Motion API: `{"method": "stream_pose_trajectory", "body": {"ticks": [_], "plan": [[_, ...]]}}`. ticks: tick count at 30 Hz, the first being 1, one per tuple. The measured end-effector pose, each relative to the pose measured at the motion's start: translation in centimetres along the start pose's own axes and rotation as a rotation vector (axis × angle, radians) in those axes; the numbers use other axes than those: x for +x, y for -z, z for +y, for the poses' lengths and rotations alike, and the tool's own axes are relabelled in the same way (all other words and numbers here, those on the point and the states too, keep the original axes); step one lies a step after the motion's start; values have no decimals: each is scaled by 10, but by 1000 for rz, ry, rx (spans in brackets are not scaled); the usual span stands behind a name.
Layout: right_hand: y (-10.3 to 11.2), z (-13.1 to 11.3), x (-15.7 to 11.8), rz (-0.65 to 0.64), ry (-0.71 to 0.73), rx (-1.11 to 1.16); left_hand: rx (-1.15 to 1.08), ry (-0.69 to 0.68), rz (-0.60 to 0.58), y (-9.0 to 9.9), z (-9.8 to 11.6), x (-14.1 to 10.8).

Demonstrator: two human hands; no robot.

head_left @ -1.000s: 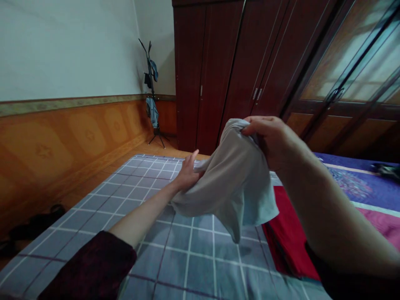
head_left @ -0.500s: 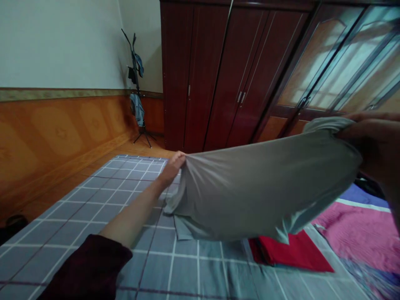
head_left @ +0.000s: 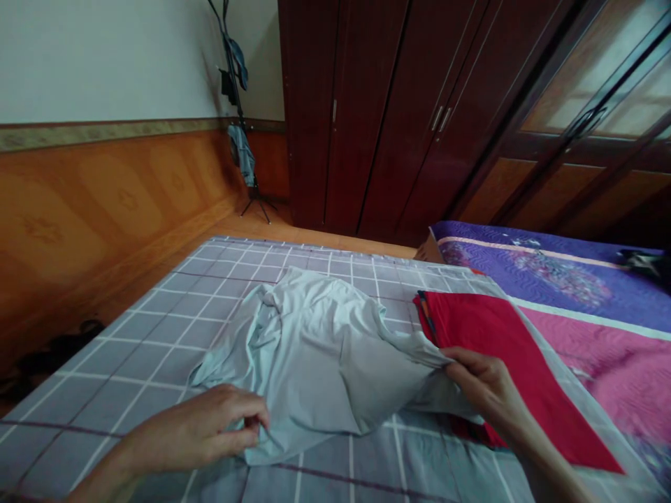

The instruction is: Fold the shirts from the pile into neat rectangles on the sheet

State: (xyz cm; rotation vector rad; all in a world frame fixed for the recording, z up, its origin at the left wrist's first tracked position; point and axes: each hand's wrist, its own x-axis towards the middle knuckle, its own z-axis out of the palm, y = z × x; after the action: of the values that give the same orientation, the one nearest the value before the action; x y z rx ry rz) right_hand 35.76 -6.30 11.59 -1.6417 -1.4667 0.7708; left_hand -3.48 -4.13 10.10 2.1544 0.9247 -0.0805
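Carefully, the left hand (head_left: 193,433) and right hand (head_left: 485,384) are pinching opposite edges of a pale shirt (head_left: 314,356), spreading it across the checked bedsheet (head_left: 131,349).

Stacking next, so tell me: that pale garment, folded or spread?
Neither: the pale garment lies creased on the checked cover, right hand pinching it.

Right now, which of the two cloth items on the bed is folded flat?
The red folded cloth, lying flat with straight edges. The pale grey shirt is loose and rumpled, held at its edges by the left hand and right hand.
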Motion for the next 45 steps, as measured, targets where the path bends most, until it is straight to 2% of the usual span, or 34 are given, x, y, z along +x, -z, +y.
{"method": "stream_pose_trajectory", "body": {"ticks": [3,5,9,12,15,18,21,24,27,31,34,36,39,42,45], "plan": [[-11,20,-11,-65,-65,36,-50,11,162,12,-12,23],[-14,28,-22,-78,-77,32,-56,-13,277,27,-14,49],[-29,38,-47,-130,-74,-29,102,-123,411,49,-12,130],[-46,45,-62,-107,-78,-121,305,-189,432,56,-9,201],[-53,57,-72,-80,-38,-227,353,-202,391,56,-8,259],[-47,77,-83,6,67,-350,355,-197,361,54,-10,290],[-39,99,-94,107,124,-474,323,-194,391,52,-13,296],[-33,109,-102,136,131,-515,253,-186,455,58,-14,284],[-27,102,-102,167,128,-463,163,-175,512,72,-14,256],[-14,83,-98,312,228,-414,15,-205,565,94,-15,190],[-11,77,-98,317,339,-445,61,-186,666,98,-20,127],[-19,77,-100,277,425,-450,185,-166,761,90,-27,86],[-43,79,-101,186,517,-449,271,-129,908,67,-43,36],[-64,80,-100,83,540,-533,270,-44,1025,43,-58,1],[-70,80,-94,0,596,-650,206,59,1103,30,-64,-23]]}}
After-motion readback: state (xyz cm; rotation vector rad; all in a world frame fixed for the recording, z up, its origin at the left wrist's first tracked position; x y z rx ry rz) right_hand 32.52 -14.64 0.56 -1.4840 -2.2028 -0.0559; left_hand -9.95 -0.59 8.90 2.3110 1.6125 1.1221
